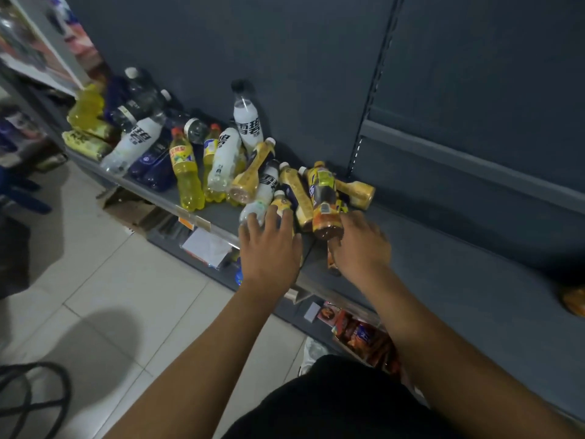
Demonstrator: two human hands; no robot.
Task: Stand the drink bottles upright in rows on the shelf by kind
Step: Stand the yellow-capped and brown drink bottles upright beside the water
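While most of the plastic drink bottles (221, 166) lie jumbled in a heap on the left part of the dark grey shelf (443, 280), flat shelf surface runs on to the right of them, open room as far as an orange thing (574, 301) at the far edge. The heap reaches the shelf's front lip, above the pale tiled floor (126, 280). Clear bottles of yellow drink (186, 175) and dark blue ones (152, 166) lie on their sides; one smooth white-labelled bottle (246, 122) looks to stand against the back panel (316, 58). The left hand (269, 248) spreads its fingers straight over a small yellow-labelled bottle (281, 202), gripping nothing. The right hand (362, 248) sits at the base of an amber tea bottle (326, 207); whether its fingers have hold, I cannot tell.
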